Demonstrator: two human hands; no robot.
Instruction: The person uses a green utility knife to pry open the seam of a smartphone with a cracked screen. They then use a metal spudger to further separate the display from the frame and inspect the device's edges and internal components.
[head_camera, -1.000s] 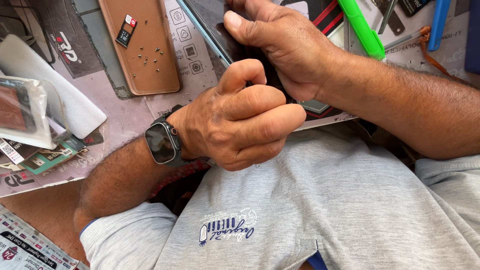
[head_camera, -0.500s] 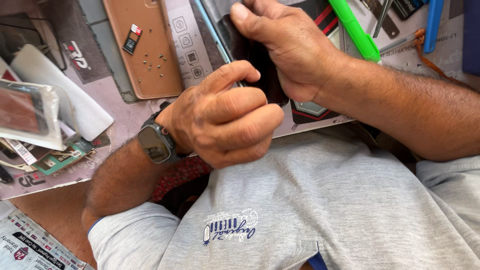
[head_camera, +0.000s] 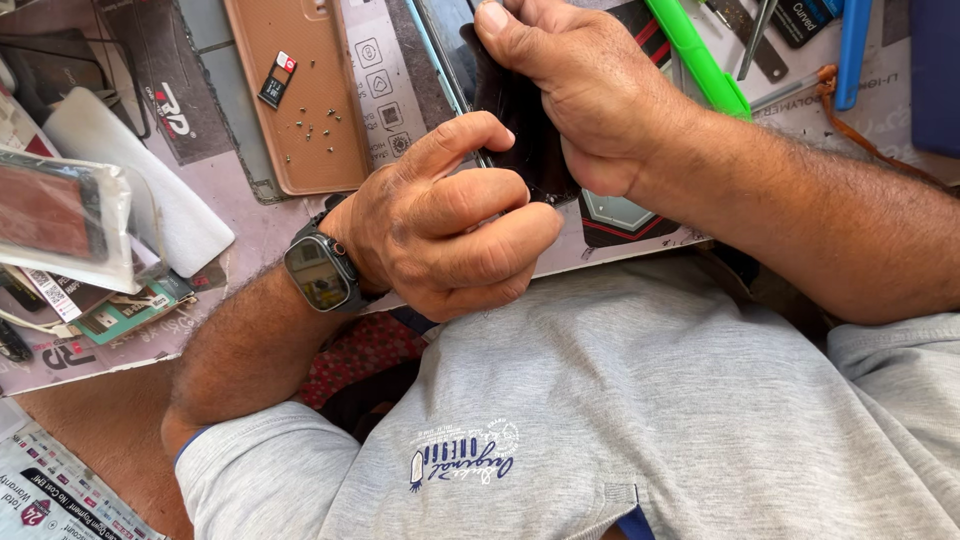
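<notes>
My right hand (head_camera: 575, 85) comes in from the right and grips a dark phone (head_camera: 520, 130) from above, held over the work mat. My left hand (head_camera: 450, 230), with a smartwatch (head_camera: 318, 272) on its wrist, is curled just below it. Its index finger arches up to the phone's near edge and pinches there, while the other fingers are folded in. The thumb and whatever lies under the fingertips are hidden.
A tan phone back cover (head_camera: 300, 110) lies at the upper left with several tiny screws (head_camera: 312, 130) and a small card (head_camera: 277, 78) on it. A bagged phone (head_camera: 60, 215) and white pad (head_camera: 135, 180) lie left. Green tool (head_camera: 697, 55), tweezers (head_camera: 757, 35) and blue tool (head_camera: 853, 50) lie upper right.
My left index finger has stretched up toward the phone's edge. Both hands have shifted slightly up and left in view, with the right hand still on the phone.
</notes>
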